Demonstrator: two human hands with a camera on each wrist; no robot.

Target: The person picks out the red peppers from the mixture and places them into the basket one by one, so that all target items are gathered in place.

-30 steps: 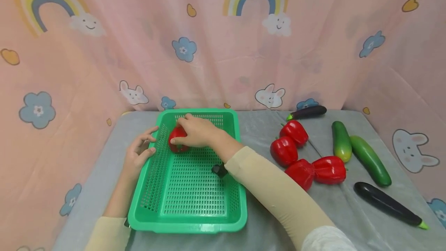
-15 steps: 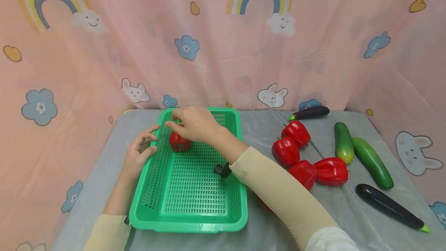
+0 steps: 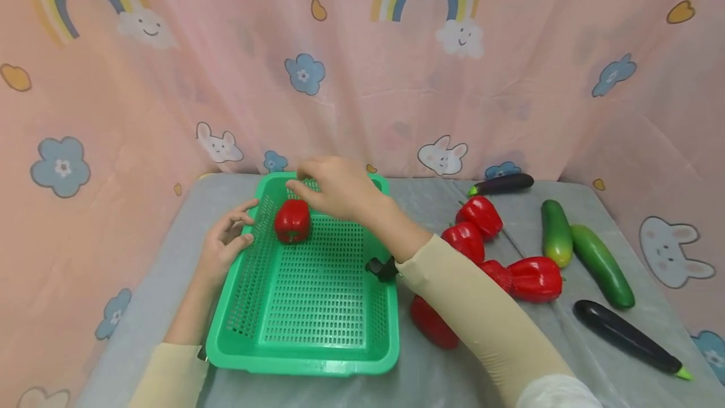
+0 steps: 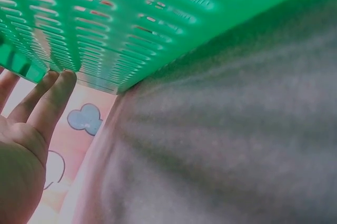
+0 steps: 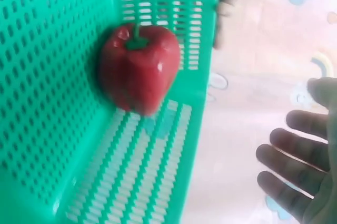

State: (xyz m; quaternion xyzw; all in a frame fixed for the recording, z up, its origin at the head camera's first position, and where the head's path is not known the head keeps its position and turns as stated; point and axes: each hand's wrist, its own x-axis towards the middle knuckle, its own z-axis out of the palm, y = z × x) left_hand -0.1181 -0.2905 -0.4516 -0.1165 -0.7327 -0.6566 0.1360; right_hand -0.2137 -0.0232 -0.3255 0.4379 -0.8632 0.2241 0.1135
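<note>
A single red bell pepper (image 3: 292, 221) sits in the far left corner of a green perforated plastic basket (image 3: 303, 367). Over the basket's far end is my right hand (image 3: 340, 189), holding nothing; its fingers are spread apart from the pepper in the right wrist view. My left hand (image 3: 223, 247) is at the basket's left side, fingertips at the rim. From the left wrist view, its extended fingers (image 4: 50, 105) reach up along the outside of the perforated wall.
Several more red bell peppers (image 3: 535, 279) lie on the grey cloth right of the basket, one partly behind the right sleeve. Farther right are two long green cucumber-like vegetables (image 3: 603, 266). One eggplant (image 3: 501, 184) lies at the back, another eggplant (image 3: 629, 335) near the front right.
My right hand has let go of the bell pepper, leaving it in the basket, and has risen up and to the right. The left hand stays at the rim.
</note>
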